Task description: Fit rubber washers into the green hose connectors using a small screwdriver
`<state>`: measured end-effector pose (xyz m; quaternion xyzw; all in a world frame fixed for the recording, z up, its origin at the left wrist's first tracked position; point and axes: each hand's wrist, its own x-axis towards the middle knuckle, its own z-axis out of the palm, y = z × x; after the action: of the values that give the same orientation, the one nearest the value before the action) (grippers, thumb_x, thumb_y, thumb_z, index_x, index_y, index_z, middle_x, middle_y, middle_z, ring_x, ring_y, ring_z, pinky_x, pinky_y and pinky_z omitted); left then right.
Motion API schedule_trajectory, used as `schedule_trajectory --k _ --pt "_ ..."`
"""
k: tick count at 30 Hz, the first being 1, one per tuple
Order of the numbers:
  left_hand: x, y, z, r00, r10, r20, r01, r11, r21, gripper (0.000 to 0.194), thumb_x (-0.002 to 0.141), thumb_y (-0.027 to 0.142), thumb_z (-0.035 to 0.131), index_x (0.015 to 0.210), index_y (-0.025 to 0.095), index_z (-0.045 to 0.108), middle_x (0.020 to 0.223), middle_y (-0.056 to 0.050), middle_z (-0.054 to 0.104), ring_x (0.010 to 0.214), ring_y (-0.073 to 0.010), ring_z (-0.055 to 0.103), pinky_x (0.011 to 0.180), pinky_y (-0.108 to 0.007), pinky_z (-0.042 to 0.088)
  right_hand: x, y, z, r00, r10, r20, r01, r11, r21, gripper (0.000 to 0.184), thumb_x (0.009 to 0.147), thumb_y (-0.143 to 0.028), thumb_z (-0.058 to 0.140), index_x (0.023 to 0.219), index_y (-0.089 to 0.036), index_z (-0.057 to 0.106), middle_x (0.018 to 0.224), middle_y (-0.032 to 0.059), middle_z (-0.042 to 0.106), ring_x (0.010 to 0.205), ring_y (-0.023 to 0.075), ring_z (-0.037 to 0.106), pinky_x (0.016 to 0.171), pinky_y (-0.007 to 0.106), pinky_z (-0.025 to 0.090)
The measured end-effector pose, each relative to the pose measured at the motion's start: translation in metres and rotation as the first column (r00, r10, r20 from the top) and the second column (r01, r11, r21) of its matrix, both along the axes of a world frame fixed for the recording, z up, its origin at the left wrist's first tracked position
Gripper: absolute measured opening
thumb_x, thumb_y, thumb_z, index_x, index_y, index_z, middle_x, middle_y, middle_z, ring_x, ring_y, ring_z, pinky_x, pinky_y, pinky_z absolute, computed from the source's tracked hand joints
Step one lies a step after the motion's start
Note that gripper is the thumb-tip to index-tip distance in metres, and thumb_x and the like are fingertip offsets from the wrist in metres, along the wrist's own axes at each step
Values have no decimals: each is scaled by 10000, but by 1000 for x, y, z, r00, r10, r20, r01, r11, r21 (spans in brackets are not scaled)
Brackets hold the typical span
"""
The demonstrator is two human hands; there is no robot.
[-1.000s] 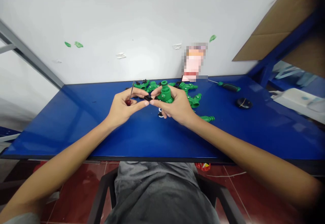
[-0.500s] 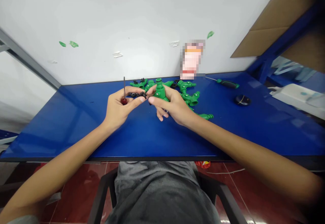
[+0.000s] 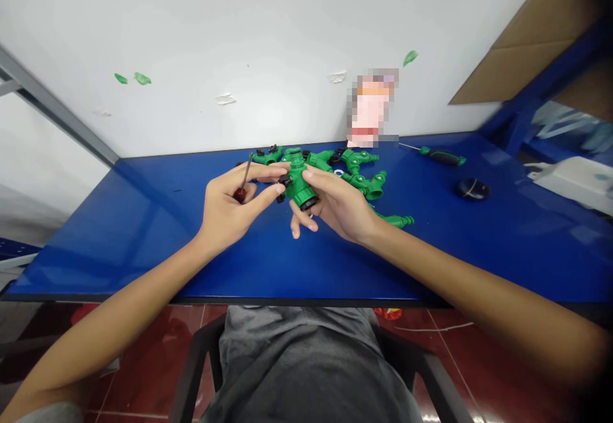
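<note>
My right hand [image 3: 342,202] is closed around a green plastic hose splitter [image 3: 301,180] with a black ring at its lower end. Between the thumb and fingertips of my left hand [image 3: 227,202] is a small black valve handle [image 3: 283,183], pressed against the splitter's left side. A small screwdriver [image 3: 241,194] with a dark red handle is tucked in the same left hand, its shaft pointing up. Behind both hands lie several more splitters, one at the back [image 3: 268,154] with black handles and another [image 3: 366,183] to the right.
The blue table [image 3: 119,231] meets a white wall at the back. At the right lie a green-and-black screwdriver [image 3: 443,156], a round black object [image 3: 472,188] with a band across it, and a white box-like object [image 3: 575,186]. A blurred pink item [image 3: 371,110] leans on the wall.
The splitter has tilted, so its black-ringed end now faces me. My left fingers have brought the black handle against its side. The screwdriver in my left hand leans more to the right.
</note>
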<state>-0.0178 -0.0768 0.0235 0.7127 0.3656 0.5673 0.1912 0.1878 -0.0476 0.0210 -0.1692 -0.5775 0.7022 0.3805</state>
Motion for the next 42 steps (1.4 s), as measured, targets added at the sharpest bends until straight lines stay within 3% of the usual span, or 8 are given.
schedule_trajectory --k 6,10,24,28,32,36,39,42 --pt "0 -1 2 1000 7 15 -6 999 -43 174 945 369 858 1079 263 893 1144 -76 863 473 -34 363 462 -267 285 1 0 -4 998 -33 47 33 999 2 606 1035 -591 671 1436 -148 568 658 -70 605 453 157 580 594 393 632" --pt "0 -3 2 999 33 22 -30 995 -97 201 935 410 863 1061 257 896 1154 -81 862 471 -39 349 460 -271 291 2 0 -5 998 -20 61 19 1000 11 620 1055 -595 641 1480 -155 542 638 -74 601 465 172 611 605 394 632" --pt "-4 -1 1 996 80 -26 -80 997 -16 187 917 405 882 1032 258 896 1104 -82 863 504 -60 312 482 -276 289 3 -2 -5 980 -99 171 68 982 177 614 1080 -666 578 1441 -170 583 600 -73 592 504 164 665 563 302 581" --pt "-4 0 0 995 103 11 -102 992 -77 224 888 451 906 980 246 897 843 -37 819 487 -56 305 474 -276 254 2 -2 -5 979 -112 168 76 976 206 607 1080 -664 584 1438 -174 580 649 -70 605 495 145 643 576 308 607" --pt "-2 1 -2 992 109 56 -99 981 -164 278 857 509 923 921 240 896 528 38 574 455 -59 309 469 -269 235 0 -3 -6 976 -149 157 106 961 256 598 1074 -656 602 1437 -181 585 761 -44 655 503 122 630 579 308 618" --pt "-1 3 -5 990 104 94 -84 977 -198 278 821 497 951 903 235 904 611 7 679 473 -67 369 464 -262 277 -1 -3 -7 968 -183 174 126 947 295 577 1085 -659 576 1424 -194 597 883 -9 702 502 101 621 578 304 616" --pt "-4 5 -7 990 99 101 -76 975 -210 244 811 461 961 921 248 915 698 -13 766 469 -68 411 443 -249 299 0 -3 -6 959 -202 200 126 932 340 569 1097 -659 551 1425 -196 592 861 -14 693 510 109 630 584 303 613" --pt "-6 5 -5 991 90 103 -66 975 -213 220 808 435 964 929 256 921 848 -46 844 545 -118 602 470 -258 430 1 -3 -3 946 -230 229 129 914 386 569 1099 -656 548 1419 -187 591 828 -26 667 510 112 629 583 300 608"
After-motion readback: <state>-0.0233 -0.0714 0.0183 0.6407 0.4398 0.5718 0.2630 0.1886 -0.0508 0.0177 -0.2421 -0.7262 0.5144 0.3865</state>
